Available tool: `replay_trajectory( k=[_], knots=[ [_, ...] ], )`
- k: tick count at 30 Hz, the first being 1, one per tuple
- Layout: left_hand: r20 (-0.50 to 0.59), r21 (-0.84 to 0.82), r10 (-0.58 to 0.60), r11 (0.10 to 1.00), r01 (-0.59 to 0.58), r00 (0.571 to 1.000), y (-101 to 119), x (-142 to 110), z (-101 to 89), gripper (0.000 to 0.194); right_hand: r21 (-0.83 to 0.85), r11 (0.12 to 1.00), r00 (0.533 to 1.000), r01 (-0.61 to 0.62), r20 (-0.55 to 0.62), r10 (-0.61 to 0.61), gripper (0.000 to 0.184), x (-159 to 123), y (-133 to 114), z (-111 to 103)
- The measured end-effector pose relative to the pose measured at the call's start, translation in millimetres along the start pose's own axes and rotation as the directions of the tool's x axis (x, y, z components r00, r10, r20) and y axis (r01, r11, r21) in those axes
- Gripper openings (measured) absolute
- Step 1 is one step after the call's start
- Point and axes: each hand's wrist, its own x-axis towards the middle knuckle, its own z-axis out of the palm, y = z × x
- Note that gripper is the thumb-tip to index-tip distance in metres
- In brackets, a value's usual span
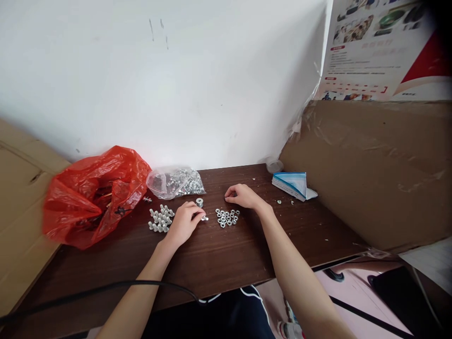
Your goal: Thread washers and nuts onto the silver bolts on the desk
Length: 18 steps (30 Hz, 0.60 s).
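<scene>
- At the left of the frame a crumpled red plastic bag (93,197) slumps on the dark wooden worktop (219,259), its mouth gaping toward the middle.
- Just right of it lies a clear plastic bag of silvery hardware (176,182), close against the white wall.
- Below that bag, a cluster of small silver bolts (161,219) stands grouped left of centre, apparently kept together within reach.
- The left hand (185,221) rests beside the bolts, its fingers pinched on a small silver bolt piece (204,218); a lone round metal part (199,202) sits just above.
- A loose pile of silver hex nuts (227,217) lies at centre.
- The right hand (243,195) hovers above the nuts, fingers curled; whether they grip anything cannot be told.
- Farther right lies a blue-and-white tissue pack (293,184), by brown cardboard (374,169).
</scene>
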Motion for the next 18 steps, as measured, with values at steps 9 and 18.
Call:
replay_trajectory(
  k=[9,18],
  knots=[
    [-0.014,0.023,-0.043,0.999,0.043,0.999,-2.6,0.3,0.0,0.016,-0.008,1.000,1.000,0.000,0.008,0.000,0.009,1.4,1.8,1.3],
    [-0.037,-0.031,-0.095,0.995,0.094,0.995,-0.1,0.5,-2.4,0.014,-0.033,0.999,1.000,0.002,0.018,-0.002,0.010,0.7,0.7,0.3]
  ],
)
